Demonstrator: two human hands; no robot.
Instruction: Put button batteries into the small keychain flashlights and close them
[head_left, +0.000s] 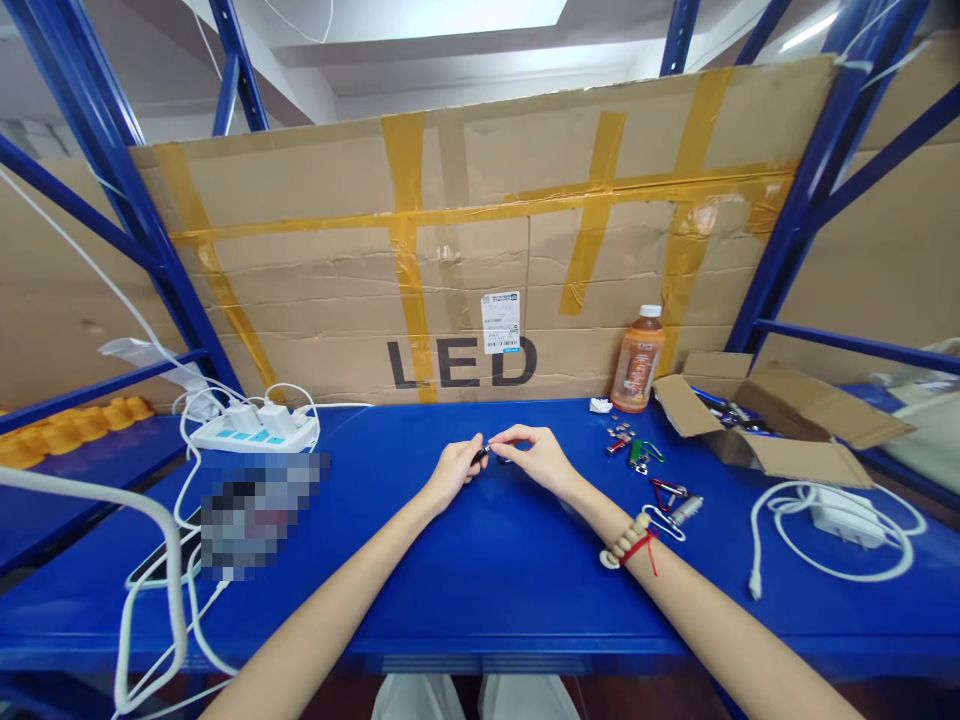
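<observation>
Head view: left of the grip lie one phone (159,566) and one power strip (259,436). The left hand (454,473) pinches one small black piece (479,456); the right hand's (541,458) narrowed fingertips meet its end, whether clasping it cannot be told. It looks like fine two-handed handling, calling for a steady left pinch and small right-finger movements. Right of the grip: one bottle (637,366), several small clips (637,457) too jumbled to count, one open box (799,458), one charger (849,518).

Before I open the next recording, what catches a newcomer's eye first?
A tall cardboard panel, printed LED and crossed with yellow tape, fills the back. Over the blue table's middle, the left hand holds a small dark object, the right hand close beside it; an orange bottle stands back right.
</observation>
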